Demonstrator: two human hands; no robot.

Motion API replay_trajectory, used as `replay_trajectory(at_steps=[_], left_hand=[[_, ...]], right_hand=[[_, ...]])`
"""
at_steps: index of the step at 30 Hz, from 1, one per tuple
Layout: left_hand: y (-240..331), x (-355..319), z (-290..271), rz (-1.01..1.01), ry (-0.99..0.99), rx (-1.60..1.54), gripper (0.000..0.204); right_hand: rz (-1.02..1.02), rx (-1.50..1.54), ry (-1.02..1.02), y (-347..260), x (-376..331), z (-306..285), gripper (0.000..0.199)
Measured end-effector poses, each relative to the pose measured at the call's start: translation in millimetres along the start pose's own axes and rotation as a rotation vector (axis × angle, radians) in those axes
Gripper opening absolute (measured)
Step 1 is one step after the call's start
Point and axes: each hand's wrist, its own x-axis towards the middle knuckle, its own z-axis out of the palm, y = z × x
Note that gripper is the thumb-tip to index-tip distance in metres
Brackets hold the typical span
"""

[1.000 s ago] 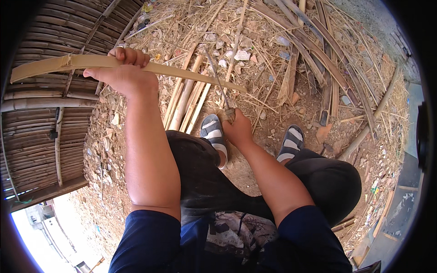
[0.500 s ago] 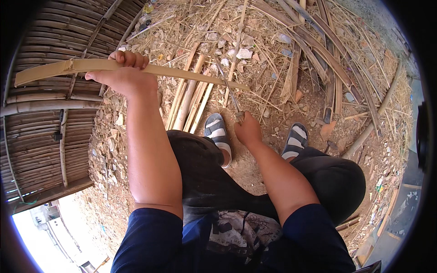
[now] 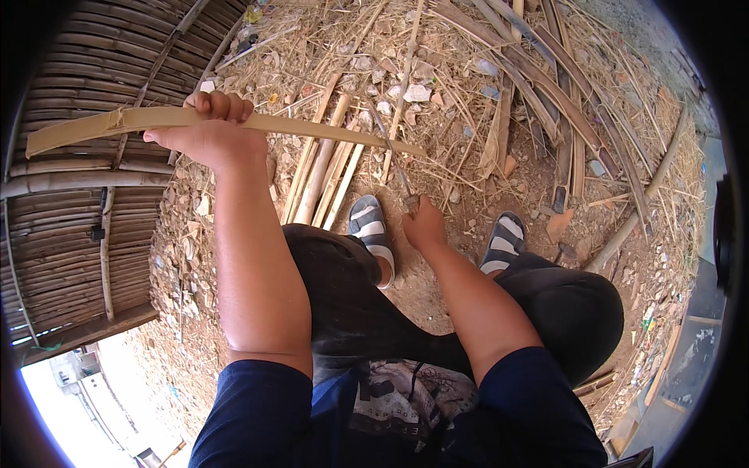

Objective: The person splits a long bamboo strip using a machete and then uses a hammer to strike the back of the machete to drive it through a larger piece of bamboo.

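A long, pale, slightly curved bamboo strip lies level across the upper left, with a node near its wide left end. My left hand is closed around it, fingers curled over the far edge and thumb stretched left along the near edge. In front of my left foot, my right hand grips the handle of a narrow, dark-bladed knife. The blade slants up and left and crosses the strip near its thin right end; whether they touch, I cannot tell.
Split bamboo pieces lie on the ground beyond my left sandal. More long bamboo lengths are heaped at the far right. A slatted bamboo wall stands at left. Stones and straw litter the ground, and a pole lies to the right.
The strip and my left hand have shifted very slightly, with the strip's left end a little lower. Both hands keep their grips, and the knife still crosses the strip's right end.
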Motion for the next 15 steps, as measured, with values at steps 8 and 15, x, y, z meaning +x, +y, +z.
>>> replay_trajectory(at_steps=[8, 15], left_hand=[[1.9, -2.3, 6.2, -0.045, -0.093, -0.073, 0.088], [-3.1, -9.5, 2.9, -0.008, -0.199, -0.082, 0.093]], right_hand=[[-0.242, 0.23, 0.037, -43.4, -3.8, -12.3, 0.03], [-0.29, 0.179, 0.025, -53.6, -11.4, -12.4, 0.032]])
